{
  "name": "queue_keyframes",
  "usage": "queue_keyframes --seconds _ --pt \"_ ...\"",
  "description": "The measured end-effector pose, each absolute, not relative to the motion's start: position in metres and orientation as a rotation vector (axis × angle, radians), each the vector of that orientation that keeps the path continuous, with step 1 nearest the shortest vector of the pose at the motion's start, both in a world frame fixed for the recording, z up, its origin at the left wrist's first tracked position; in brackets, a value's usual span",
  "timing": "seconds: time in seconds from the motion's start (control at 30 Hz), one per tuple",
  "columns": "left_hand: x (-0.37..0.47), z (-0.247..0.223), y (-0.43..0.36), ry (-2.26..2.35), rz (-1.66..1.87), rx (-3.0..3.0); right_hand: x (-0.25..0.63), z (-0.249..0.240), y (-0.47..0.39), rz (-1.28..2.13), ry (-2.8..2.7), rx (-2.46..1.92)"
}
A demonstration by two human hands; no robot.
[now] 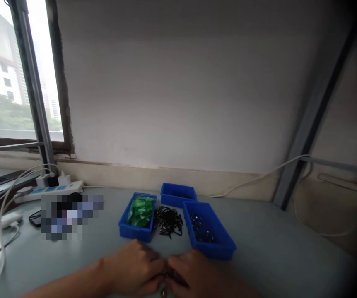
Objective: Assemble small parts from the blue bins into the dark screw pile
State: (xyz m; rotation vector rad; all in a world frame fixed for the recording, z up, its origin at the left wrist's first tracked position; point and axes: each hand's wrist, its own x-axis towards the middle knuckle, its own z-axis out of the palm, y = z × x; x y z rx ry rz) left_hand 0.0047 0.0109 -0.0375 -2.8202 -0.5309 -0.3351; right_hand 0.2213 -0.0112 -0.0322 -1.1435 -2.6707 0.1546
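My left hand (135, 267) and my right hand (194, 271) meet at the bottom centre, fingers curled and fingertips pinched together around something small and dark. A small brass-coloured piece (164, 293) shows just below the fingertips. Beyond my hands lies a pile of dark metal screws or pins (168, 221) on the table. Left of the pile, a blue bin (135, 234) holds green plastic packets (140, 211). To its right, a larger blue bin (217, 249) contains small shiny metal parts (205, 236). A third blue bin (178, 190) stands behind, its contents dark.
The grey table (259, 236) runs back to a wall. A white power strip (54, 189) with plugs and cables is at the left. Near it lies a blurred-out item (73, 217). A white cable (256, 179) hangs along the wall, by a metal post (302, 120).
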Motion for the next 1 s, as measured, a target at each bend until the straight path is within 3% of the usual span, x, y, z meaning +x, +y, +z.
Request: queue_keyframes --seconds 0.5,1.0 --pt "0.005 -0.048 0.019 -0.558 -0.325 -2.871 0.217 -0.042 -0.001 0.195 -2.682 -1.133" --pt "0.001 -0.055 0.027 -0.467 -0.549 -2.777 0.225 -0.059 0.006 0.105 -2.641 -1.041"
